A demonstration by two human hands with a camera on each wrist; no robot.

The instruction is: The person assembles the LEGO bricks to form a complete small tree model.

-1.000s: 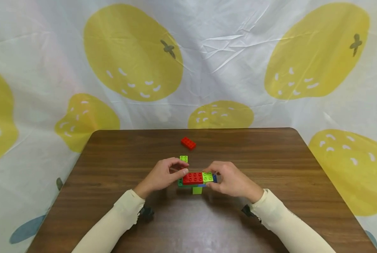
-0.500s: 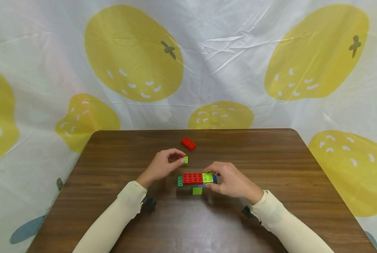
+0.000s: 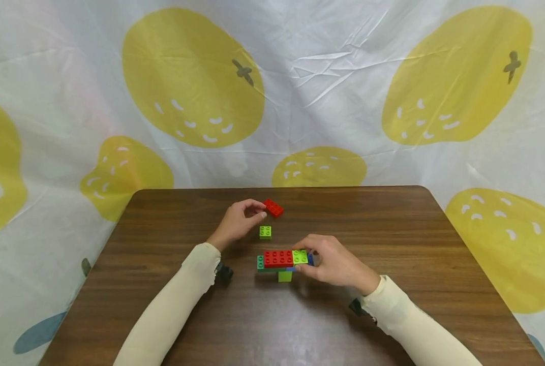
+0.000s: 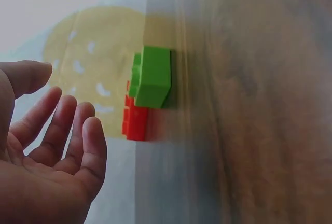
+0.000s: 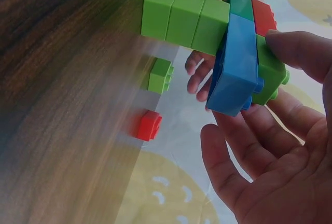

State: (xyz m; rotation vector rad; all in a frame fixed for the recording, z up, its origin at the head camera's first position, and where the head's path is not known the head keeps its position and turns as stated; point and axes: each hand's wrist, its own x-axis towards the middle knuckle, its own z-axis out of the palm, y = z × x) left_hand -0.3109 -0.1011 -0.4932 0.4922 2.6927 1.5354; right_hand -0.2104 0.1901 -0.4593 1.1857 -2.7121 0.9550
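A toy brick structure stands on the table: a stack of lime green bricks as a post, then a dark green brick and a blue brick across it. On top sit a red brick and a lime green brick. My right hand pinches that top lime green brick between thumb and fingers, at the structure's right end. Farther back, my left hand holds nothing, its fingers loosely bent, fingertips beside a loose red brick. Whether they touch it I cannot tell.
A loose lime green brick lies between the structure and the loose red brick, studs up. The brown wooden table ends at a back edge before a white curtain printed with yellow fruit.
My left hand has moved from the structure's left end, past the loose lime green brick, back to the loose red brick. The right hand has kept its place on the structure.
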